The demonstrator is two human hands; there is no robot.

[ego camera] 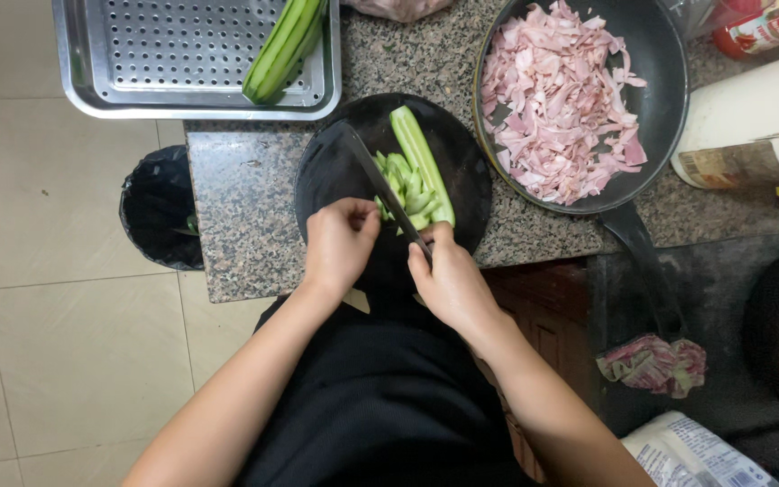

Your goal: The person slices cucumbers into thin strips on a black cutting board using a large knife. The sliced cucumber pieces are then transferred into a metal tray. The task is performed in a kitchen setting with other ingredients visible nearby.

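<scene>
Knife on cucumber, both hands down at the round black board!

Far left, a black bin (160, 209) stood on the floor below a perforated steel tray (78, 86). The left hand (339, 243) curled closed beside the cucumber pieces (415, 176), apparently steadying them, though its fingertips were hidden. The right hand (449, 278) gripped the knife (380, 185), blade angled across the board (335, 171) on the granite table (245, 216). Further right sat a pan (664, 81) of pink sliced meat (559, 104).
</scene>
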